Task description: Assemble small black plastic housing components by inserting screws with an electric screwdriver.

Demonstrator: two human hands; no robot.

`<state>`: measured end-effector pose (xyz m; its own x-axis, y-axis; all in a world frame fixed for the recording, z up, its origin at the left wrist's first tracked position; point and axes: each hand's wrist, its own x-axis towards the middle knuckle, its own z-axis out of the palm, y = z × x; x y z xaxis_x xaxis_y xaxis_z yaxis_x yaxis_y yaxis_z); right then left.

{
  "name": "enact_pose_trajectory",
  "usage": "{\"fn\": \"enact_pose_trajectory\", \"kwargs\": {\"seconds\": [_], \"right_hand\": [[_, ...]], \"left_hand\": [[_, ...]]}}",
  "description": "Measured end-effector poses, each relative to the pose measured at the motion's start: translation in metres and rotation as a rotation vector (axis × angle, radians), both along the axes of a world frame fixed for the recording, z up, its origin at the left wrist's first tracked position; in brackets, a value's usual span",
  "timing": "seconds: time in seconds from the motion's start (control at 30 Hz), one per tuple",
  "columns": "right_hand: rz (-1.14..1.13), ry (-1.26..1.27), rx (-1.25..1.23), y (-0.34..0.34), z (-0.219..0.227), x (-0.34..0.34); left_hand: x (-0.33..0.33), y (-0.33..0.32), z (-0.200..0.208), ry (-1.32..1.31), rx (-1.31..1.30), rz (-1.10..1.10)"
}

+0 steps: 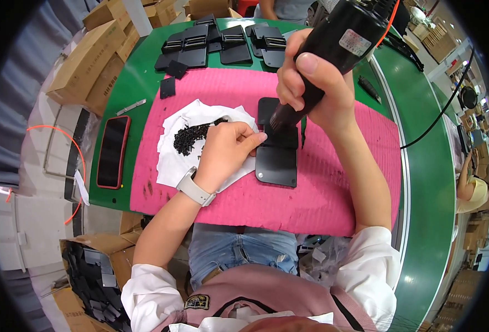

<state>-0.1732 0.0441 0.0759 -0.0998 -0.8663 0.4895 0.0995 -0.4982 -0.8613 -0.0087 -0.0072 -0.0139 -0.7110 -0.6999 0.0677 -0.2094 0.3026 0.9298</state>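
My right hand (pixel 327 88) is wrapped round a thick black electric screwdriver (pixel 341 41), which slants down to the left. Its tapered nose is over a black hinged plate (pixel 276 165) lying on a pink ribbed mat (pixel 333 177). At the plate's left edge, my left hand (pixel 230 149) pinches with thumb and forefinger beside the screwdriver's nose. Whatever those fingertips hold is too small to make out. Under and beside the left hand, a white cloth (pixel 170 166) carries a heap of small black screws (pixel 186 139).
Several black stand-like assemblies (pixel 194 44) line the table's far side. Two small black pads (pixel 167 87) lie at the mat's far-left corner. Left of the mat is a phone in a red case (pixel 113 152). A black cable (pixel 443 113) hangs at the right; cardboard boxes (pixel 92 66) stand left.
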Motion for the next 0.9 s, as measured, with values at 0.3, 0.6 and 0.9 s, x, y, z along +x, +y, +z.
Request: {"fn": "enact_pose_trajectory", "kwargs": {"seconds": [0.3,0.6,0.9], "right_hand": [[0.032,0.101,0.018,-0.003,0.003,0.010],[0.064,0.101,0.034,-0.004,0.000,0.010],[-0.028,0.176,0.004,-0.002,0.000,0.019]], "left_hand": [[0.000,-0.002,-0.001,0.033,0.450,-0.065],[-0.001,-0.001,-0.003,0.052,0.398,-0.044],[0.000,0.001,-0.004,0.047,0.344,-0.038]]}}
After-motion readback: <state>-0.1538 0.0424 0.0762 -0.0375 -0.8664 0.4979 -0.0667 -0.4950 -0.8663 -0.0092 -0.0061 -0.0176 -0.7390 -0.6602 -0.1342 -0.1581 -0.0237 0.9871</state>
